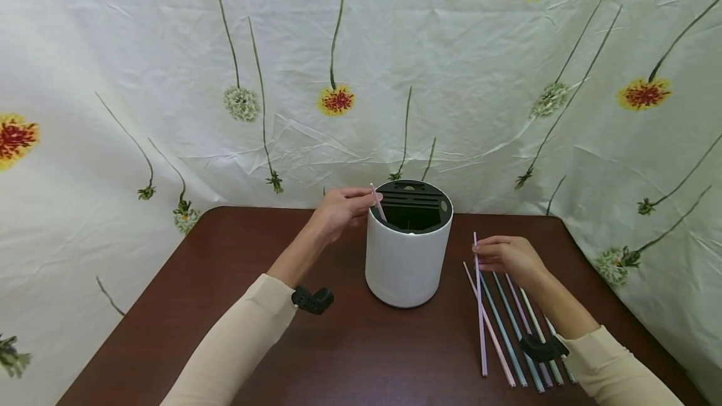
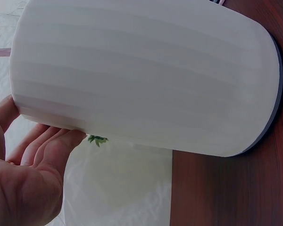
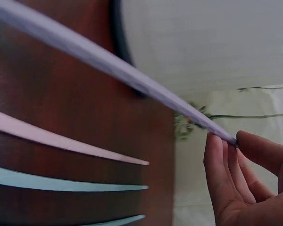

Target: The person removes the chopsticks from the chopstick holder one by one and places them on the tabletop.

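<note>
A white round utensil holder (image 1: 403,271) with a black slotted top stands upright on the table. My left hand (image 1: 344,208) holds its upper left side, thumb and fingers spread along the wall near the rim in the left wrist view. A pink chopstick (image 1: 378,202) pokes out of the holder's top beside those fingers, apart from them in the left wrist view. To the right of the holder, my right hand (image 1: 510,257) pinches a purple chopstick (image 3: 132,75) by its far end between thumb and fingertips. The stick slants above a pink chopstick (image 3: 70,141) lying on the table.
Several pastel chopsticks (image 1: 516,324) lie side by side under and beside my right forearm, pointing away from me. The dark reddish-brown table (image 1: 333,356) ends at a flowered white cloth (image 1: 316,49) hanging close behind the holder.
</note>
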The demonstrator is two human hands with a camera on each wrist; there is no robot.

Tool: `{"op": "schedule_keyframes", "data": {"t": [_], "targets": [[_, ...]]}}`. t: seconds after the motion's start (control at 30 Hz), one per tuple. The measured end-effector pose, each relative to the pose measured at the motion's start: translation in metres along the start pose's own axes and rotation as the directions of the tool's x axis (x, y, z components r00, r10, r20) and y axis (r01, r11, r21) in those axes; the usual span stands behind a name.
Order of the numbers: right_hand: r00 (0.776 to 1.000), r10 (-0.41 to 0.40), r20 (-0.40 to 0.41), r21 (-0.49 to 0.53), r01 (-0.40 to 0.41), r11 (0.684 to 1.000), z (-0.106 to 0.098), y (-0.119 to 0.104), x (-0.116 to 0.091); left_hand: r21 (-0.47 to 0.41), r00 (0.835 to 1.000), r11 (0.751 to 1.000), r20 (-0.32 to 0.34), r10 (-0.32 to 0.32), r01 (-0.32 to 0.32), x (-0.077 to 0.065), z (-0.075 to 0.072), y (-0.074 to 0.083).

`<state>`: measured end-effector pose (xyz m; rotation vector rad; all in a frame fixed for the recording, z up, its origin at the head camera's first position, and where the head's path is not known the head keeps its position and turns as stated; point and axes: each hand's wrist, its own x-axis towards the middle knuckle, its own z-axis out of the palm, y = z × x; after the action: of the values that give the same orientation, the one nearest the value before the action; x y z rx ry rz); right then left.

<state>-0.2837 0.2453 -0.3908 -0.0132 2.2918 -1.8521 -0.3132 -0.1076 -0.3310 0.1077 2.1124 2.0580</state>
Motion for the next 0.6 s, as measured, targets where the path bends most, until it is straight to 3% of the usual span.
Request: {"op": "schedule_keyframes", "data": {"t": [0.3,0.6], "targets": [[0.997,0.045,0.055,-0.016,-0.045,0.999,0.006,0.027,0.007,0.001,1.000,1.000,0.012,0.007,-0.007,0.001,-0.001,-0.001],[0.996,0.066,0.059,-0.058,-0.063,0.996,0.010,0.034,0.013,-0.016,1.000,1.000,0.018,0.005,-0.004,0.001,-0.001,-0.001]]}}
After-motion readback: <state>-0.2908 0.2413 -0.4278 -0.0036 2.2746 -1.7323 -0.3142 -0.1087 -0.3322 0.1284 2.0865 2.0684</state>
